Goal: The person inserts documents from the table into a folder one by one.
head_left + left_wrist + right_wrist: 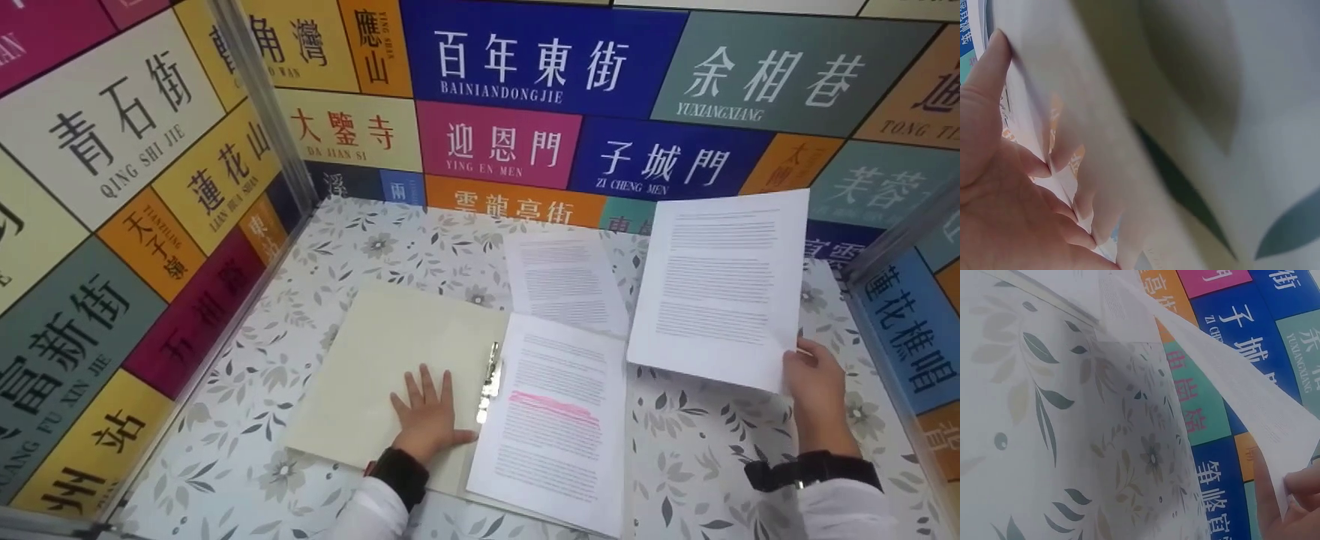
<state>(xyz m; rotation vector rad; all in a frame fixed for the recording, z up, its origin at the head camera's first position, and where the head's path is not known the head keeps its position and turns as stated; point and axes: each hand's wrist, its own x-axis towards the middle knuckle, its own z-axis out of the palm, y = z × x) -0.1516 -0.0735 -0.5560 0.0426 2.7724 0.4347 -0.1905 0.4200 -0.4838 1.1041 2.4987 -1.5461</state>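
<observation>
An open cream file folder (352, 360) lies on the table with a metal clip (489, 381) along its fold. My left hand (426, 416) rests flat on the folder's bare cover, fingers spread; the left wrist view shows its fingertips touching the cover. To its right, a printed sheet with a pink highlighted band (555, 450) lies in the folder. My right hand (819, 386) pinches a printed sheet (716, 285) by its lower right corner and holds it raised above the table. In the right wrist view this sheet (1241, 382) is seen nearly edge-on, between thumb and fingers.
Another printed sheet (566, 274) lies behind the folder, partly covered by it. A leaf-patterned cover (712, 457) spreads over the table. Panels with colourful street names (525, 67) wall in the back and both sides.
</observation>
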